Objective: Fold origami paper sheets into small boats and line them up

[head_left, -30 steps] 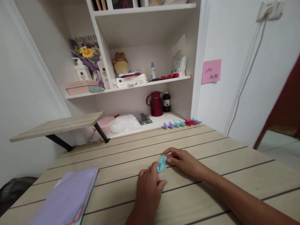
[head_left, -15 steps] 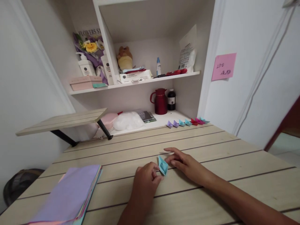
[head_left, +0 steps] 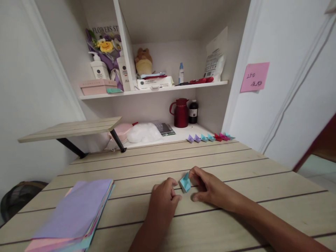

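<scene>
A small folded light blue paper piece [head_left: 185, 182] sits on the wooden table [head_left: 236, 168] between my hands. My right hand [head_left: 207, 185] pinches it from the right, with finger and thumb closed around its edge. My left hand [head_left: 164, 199] rests just left of it with fingers curled; its fingertips are close to the paper, and I cannot tell whether they touch it. A row of several small folded paper pieces [head_left: 210, 137], purple, blue and red, lines the far edge of the table.
A stack of coloured paper sheets [head_left: 76, 213] lies at the near left. A raised wooden shelf board [head_left: 70, 128] stands at the back left. The white shelf unit holds a red jug [head_left: 180, 112], a dark bottle [head_left: 193, 111] and other items. A pink note [head_left: 254, 77] hangs on the wall.
My right hand has closed around the blue paper piece and my left hand has let go and drawn slightly back. The camera shifted a little to the left.
</scene>
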Tool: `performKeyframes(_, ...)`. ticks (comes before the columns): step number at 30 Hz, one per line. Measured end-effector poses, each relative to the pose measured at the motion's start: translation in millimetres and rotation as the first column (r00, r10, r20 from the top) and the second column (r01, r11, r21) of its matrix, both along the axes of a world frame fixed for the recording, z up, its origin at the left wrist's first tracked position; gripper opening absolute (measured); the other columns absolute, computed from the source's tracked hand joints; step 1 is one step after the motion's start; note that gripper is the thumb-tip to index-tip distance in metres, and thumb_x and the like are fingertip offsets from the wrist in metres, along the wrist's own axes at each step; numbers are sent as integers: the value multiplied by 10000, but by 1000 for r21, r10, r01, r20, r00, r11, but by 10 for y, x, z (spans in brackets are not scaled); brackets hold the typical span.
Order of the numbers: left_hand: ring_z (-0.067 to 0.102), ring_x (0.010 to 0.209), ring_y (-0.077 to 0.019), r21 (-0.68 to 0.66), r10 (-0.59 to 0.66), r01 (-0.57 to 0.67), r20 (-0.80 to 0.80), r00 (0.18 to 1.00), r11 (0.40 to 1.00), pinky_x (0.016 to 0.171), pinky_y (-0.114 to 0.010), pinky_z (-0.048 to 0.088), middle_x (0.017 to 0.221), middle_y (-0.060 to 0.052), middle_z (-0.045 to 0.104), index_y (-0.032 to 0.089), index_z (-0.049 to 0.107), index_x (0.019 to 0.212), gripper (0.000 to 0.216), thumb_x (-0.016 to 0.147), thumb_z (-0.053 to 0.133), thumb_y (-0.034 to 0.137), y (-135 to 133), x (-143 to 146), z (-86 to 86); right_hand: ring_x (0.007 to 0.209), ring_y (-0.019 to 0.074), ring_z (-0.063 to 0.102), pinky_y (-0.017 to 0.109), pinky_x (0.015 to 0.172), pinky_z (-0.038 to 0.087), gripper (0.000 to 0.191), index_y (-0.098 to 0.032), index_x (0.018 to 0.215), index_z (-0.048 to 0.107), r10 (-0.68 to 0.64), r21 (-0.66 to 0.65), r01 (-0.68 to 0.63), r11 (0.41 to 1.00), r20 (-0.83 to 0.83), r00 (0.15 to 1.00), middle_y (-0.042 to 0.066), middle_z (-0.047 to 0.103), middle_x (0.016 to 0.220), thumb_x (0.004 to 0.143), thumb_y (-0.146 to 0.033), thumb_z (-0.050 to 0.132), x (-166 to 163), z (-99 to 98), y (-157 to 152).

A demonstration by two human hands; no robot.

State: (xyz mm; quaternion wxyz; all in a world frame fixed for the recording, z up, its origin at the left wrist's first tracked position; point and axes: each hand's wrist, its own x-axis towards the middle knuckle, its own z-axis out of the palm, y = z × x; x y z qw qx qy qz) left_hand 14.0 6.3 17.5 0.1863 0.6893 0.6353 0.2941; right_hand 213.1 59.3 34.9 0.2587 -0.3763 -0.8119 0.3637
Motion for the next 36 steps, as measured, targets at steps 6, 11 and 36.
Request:
performKeyframes(6,547,692,-144,42,-39,42,-72,997,998,804,-325,358,716,43,598,201,610,798,102,717,654,159,-38,28,17,571,113,400,229,540,295,282,-241,817,450,-88,109,81,991,62,994,-84,446,627,703,-240,708,-128,-18,-178)
performKeyframes(11,557,741,-161,37,-80,85,-111,991,996,836,-347,351,783,19,620,243,677,897,152,764,634,182,-53,57,39,586,117,460,223,563,328,171,-230,781,508,-82,109,70,992,106,991,-69,496,636,717,-189,661,-122,-73,-113)
performKeyframes(36,590,825,-189,49,-135,142,-124,983,989,876,-378,354,868,-8,677,242,687,989,212,806,611,168,-95,118,60,692,160,592,249,650,419,150,-206,713,627,-175,251,167,954,11,985,1,660,730,838,-255,560,-71,-131,16)
